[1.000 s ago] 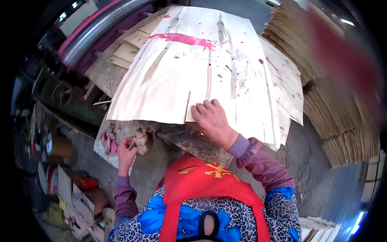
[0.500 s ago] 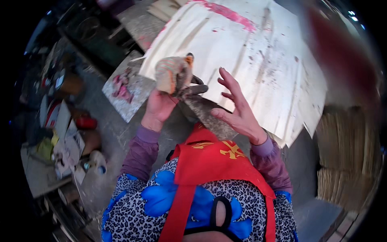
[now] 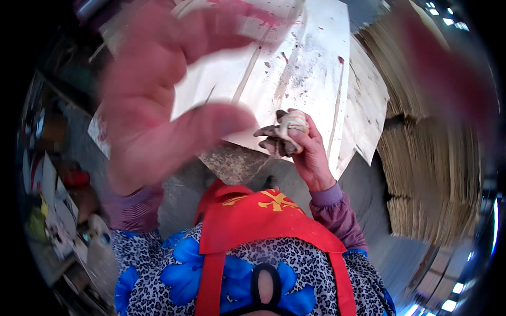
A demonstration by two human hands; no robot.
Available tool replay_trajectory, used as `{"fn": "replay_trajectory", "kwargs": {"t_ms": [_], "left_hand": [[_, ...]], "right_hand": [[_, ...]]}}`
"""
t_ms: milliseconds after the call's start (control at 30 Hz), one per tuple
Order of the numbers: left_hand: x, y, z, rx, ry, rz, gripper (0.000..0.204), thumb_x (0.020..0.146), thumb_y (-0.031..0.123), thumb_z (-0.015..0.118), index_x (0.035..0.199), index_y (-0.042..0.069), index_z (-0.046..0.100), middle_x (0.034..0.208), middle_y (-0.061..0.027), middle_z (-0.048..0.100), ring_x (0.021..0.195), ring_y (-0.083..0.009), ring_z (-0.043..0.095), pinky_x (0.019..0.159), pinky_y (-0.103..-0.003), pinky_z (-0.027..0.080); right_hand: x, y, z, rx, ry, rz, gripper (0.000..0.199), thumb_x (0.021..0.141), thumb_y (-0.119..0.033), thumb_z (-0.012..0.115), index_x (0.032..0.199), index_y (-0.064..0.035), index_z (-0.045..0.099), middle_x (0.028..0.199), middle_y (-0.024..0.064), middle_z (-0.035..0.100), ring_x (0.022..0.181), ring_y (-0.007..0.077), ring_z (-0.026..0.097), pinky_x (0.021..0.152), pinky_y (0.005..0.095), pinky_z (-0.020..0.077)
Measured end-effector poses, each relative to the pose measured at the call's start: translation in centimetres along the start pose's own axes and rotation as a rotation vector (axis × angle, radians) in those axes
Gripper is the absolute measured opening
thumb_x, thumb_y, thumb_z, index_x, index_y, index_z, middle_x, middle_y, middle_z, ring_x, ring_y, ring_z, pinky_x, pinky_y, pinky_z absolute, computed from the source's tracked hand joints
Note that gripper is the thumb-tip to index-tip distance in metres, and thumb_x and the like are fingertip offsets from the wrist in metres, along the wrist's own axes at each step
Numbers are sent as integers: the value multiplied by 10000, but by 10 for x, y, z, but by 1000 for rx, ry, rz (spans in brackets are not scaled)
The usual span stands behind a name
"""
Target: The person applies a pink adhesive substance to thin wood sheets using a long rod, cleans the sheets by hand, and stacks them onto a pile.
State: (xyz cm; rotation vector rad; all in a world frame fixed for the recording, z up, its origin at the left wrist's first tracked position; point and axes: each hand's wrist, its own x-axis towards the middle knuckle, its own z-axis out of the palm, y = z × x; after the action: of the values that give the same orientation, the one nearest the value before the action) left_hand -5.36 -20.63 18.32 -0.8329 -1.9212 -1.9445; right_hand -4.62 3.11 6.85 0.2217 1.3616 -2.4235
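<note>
Left hand (image 3: 158, 100): blurred, spread wide, near lens, hides part of pale wooden veneer sheet (image 3: 311, 68) | Right hand (image 3: 308, 155): grips one soiled grey-and-white wrapped bundle (image 3: 284, 131) over sheet's near edge | Stacked veneer pile (image 3: 437, 174): one, right.

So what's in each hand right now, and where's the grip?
The right hand holds a pale, tape-like roll with dark scraps, fingers wrapped around its side. The left hand is raised, open and blurred, holding nothing.

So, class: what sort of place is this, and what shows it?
Probably a veneer or plywood workshop: pale veneer sheets lie spread ahead, and tall veneer stacks fill the right side. The right hand holds a grubby roll.
</note>
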Motion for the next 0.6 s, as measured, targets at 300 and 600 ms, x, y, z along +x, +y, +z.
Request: {"fn": "replay_trajectory", "kwargs": {"t_ms": [300,600], "left_hand": [[39,56,157,208,-205,455,474,794,131,591,1212,-5,414,1065,-136,511,945,-195,552,824,-329,446],[38,101,257,383,-236,603,607,778,185,606,1284,11,319,1184,-206,432,997,-264,540,857,-393,437]], "right_hand": [[-12,-53,-139,8,-261,123,708,692,-65,532,1335,-32,239,1137,151,480,1030,263,529,917,373,429],[-46,-83,-233,-94,-292,223,572,773,-164,490,1300,-53,296,1214,163,464,1043,271,529,844,371,479]]}}
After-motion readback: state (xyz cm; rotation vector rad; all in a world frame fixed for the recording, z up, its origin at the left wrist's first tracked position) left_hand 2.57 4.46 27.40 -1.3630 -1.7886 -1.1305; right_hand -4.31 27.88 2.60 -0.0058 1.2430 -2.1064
